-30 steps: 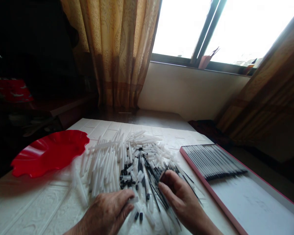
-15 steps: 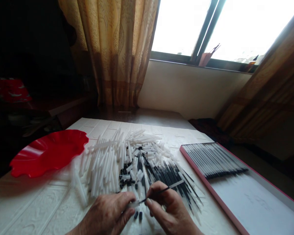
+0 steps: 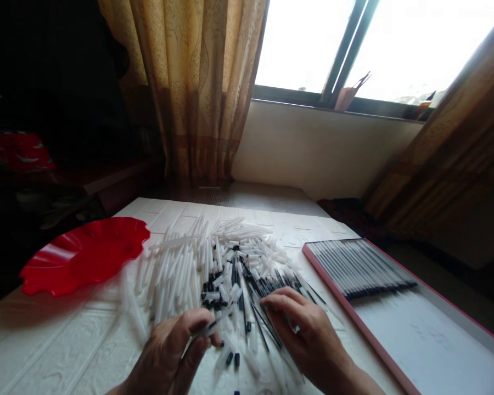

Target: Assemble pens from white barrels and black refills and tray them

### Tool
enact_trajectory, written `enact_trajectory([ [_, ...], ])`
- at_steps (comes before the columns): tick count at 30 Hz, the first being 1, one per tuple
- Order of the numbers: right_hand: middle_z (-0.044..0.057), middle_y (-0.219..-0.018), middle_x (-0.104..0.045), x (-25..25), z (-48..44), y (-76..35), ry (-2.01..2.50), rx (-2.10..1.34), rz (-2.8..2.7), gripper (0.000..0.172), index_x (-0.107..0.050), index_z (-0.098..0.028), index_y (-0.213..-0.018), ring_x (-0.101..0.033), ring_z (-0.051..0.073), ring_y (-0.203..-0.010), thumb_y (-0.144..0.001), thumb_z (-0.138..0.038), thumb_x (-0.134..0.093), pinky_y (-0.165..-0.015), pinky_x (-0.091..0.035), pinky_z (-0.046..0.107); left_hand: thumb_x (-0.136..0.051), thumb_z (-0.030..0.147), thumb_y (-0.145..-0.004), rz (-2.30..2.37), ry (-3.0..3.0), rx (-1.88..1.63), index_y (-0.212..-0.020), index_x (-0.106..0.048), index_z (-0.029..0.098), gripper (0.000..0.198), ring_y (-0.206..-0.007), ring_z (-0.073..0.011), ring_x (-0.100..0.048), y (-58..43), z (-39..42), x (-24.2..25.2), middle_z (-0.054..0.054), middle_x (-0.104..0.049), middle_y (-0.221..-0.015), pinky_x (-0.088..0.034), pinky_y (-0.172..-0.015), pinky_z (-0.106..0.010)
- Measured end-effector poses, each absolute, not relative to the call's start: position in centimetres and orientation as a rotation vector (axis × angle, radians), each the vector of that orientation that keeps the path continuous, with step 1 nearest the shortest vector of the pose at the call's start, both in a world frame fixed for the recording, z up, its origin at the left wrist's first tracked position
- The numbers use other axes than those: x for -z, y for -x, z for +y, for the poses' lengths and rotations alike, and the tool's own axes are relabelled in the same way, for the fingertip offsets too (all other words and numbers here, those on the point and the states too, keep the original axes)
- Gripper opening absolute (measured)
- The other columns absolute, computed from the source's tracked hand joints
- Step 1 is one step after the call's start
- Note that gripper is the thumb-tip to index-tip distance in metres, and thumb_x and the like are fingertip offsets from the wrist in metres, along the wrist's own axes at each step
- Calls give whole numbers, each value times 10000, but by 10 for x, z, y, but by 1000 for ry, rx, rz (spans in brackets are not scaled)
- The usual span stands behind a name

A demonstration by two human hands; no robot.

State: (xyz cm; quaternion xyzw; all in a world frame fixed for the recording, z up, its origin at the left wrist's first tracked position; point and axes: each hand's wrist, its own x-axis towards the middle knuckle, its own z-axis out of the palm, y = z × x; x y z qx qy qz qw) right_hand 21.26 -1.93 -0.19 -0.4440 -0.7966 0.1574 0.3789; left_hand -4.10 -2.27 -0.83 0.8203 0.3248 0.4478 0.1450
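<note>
Between thumb and forefinger, my left hand (image 3: pixel 173 345) grips a clear pen barrel (image 3: pixel 212 325) with something dark inside its near end. The barrel slants up and away from me, its far end blurred over the heap. My right hand (image 3: pixel 308 329) is over the near side of the black pen refills (image 3: pixel 257 285), fingers bent together; a small pale glint shows in it, but what it holds is hidden. Several black plugs and clear caps (image 3: pixel 214 296) lie between the hands. White, translucent pen barrels (image 3: pixel 168 280) are heaped beyond my left hand.
A red wavy-edged plate (image 3: pixel 82 255) sits at the left of the white brick-patterned table. To the right lies a pink-edged shallow tray (image 3: pixel 395 323) with a row of pens (image 3: pixel 362 267) at its far end. A curtain (image 3: pixel 197 88) and window are behind.
My hands have moved apart: the right went right and away over the refills, without the thin black refill it pinched. The left has shifted slightly left, with the barrel now tilted upward.
</note>
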Motion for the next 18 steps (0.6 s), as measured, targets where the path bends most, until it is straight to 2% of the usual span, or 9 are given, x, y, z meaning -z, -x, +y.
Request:
enact_trajectory([
  [4, 71, -979, -684, 14, -16, -206, 1280, -196, -2276, 226, -706, -242, -998, -649, 211, -833, -865, -130, -562, -728, -505, 314, -288, 356, -1079, 914, -2389, -1285, -1047, -492, 239, 237, -612, -94, -676, 42, -22, 9, 36, -655, -735, -521, -640, -145],
  [8, 71, -1064, -685, 20, -18, -193, 1378, -63, -2364, 197, -721, -253, -944, -627, 264, -941, -793, -141, -663, -789, -493, 372, -305, 351, -1073, 961, -2571, -1309, -1131, -478, 212, 229, -606, -125, -712, 43, -17, 14, 1, -703, -770, -537, -600, -166],
  [12, 56, -1043, -691, 22, -21, -187, 1411, 41, -2348, 164, -712, -250, -849, -621, 260, -930, -764, -111, -691, -765, -466, 355, -279, 350, -1079, 992, -2673, -1182, -1129, -457, 222, 224, -655, -152, -746, 41, -15, 14, -17, -739, -818, -555, -607, -190],
  [18, 46, -1047, -675, 29, -22, -189, 1400, 109, -2315, 284, -700, -270, -944, -601, 241, -893, -746, -68, -673, -750, -434, 338, -255, 353, -1078, 1041, -2712, -1101, -1126, -474, 238, 252, -732, -161, -760, 38, -15, 14, -18, -753, -866, -573, -657, -211],
])
